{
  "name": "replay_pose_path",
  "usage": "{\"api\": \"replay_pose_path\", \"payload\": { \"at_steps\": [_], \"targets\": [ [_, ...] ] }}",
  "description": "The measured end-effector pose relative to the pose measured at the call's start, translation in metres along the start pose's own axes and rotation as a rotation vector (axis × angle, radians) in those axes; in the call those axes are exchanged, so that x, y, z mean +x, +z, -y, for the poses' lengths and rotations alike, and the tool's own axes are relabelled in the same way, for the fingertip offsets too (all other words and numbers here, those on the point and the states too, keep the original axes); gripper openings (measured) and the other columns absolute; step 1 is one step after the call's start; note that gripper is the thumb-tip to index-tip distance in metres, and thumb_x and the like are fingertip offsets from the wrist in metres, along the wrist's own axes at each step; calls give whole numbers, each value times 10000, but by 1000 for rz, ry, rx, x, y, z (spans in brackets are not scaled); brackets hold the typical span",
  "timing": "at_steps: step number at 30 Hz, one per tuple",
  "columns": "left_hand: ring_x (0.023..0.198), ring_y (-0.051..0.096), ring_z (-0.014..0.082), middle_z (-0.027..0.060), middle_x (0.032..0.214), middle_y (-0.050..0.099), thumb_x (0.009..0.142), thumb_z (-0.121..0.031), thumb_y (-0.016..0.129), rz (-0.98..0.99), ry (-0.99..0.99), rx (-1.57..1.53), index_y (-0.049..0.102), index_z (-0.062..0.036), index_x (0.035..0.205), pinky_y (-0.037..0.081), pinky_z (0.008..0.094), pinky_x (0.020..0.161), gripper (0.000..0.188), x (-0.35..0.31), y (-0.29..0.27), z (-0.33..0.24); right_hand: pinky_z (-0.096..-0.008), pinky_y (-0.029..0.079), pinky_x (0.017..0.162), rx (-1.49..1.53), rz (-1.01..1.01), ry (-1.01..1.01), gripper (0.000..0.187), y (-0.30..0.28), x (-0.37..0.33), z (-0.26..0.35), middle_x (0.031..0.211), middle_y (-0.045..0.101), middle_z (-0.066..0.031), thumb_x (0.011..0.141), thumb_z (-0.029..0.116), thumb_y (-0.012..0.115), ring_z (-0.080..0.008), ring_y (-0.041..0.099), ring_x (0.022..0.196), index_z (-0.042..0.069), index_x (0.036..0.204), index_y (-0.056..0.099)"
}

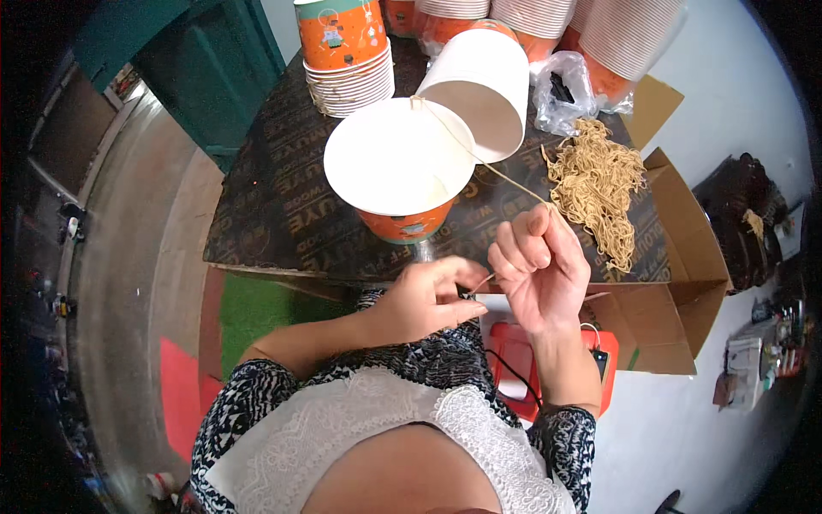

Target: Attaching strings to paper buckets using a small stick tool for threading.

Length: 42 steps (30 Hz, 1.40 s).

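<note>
A white-lined orange paper bucket (402, 163) with a green band stands near the front edge of the table. From its far rim a tan cord (505, 177) runs taut across the opening to my right hand (544, 265). That hand is closed, its curled fingers gripping the cord. A short thin strand shows below these fingers, beside my left hand (432, 295). My left hand is slightly blurred in front of the table edge, its thumb apart from its fingers. Whether the strand touches its fingertips is unclear. At the right of the table lies a tangled pile of tan cords (598, 193).
A white paper bucket (479, 90) lies on its side behind the upright one. Stacked orange buckets (347, 60) stand at the back left, with more stacks (634, 34) at the back right. A clear plastic bag (565, 90) and an open cardboard box (685, 257) are at the right.
</note>
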<state>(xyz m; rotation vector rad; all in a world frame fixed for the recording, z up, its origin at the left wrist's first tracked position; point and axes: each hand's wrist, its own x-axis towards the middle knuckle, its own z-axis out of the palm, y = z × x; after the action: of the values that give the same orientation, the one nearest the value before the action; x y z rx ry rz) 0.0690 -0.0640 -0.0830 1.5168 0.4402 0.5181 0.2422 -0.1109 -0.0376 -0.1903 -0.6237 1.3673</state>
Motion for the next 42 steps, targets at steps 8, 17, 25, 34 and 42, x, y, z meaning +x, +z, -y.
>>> {"api": "replay_pose_path", "payload": {
  "at_steps": [8,17,25,34,42],
  "targets": [
    [528,587,117,88,713,677,953,-112,569,82,-243,189,645,20,824,465,271,511,199,-13,-20,-34,-344,482,888,-1697,-145,-555,309,-26,-24,2,1086,679,-167,911,8,530,-281,635,939,-69,1201,603],
    [562,608,171,110,620,613,914,-127,581,74,-136,420,628,16,782,469,342,549,201,-15,-27,-58,-333,530,653,-1400,207,-59,228,-6,-37,-16,882,678,-164,901,77,657,-245,681,716,-39,1096,636],
    [626,601,149,79,723,639,782,-36,730,-418,446,677,662,-27,851,465,289,552,98,-31,-60,-69,-230,404,545,-1333,-46,-114,164,-19,-27,-19,712,560,-15,906,-18,597,-43,498,605,4,1061,645],
    [1002,639,244,60,935,671,883,-45,615,-215,501,1134,650,-71,1002,165,573,1170,126,-6,-109,-63,-284,445,719,-1414,2,-312,170,-15,7,-1,875,554,-80,902,-36,521,-150,534,784,-34,1024,639],
    [1027,634,295,97,983,665,917,-40,506,-183,511,1047,621,-61,1015,134,625,1154,152,7,-95,-94,-327,444,704,-1607,202,-568,309,5,45,-4,859,498,-122,863,-38,576,-233,511,769,-27,1171,602]
  ]
}}
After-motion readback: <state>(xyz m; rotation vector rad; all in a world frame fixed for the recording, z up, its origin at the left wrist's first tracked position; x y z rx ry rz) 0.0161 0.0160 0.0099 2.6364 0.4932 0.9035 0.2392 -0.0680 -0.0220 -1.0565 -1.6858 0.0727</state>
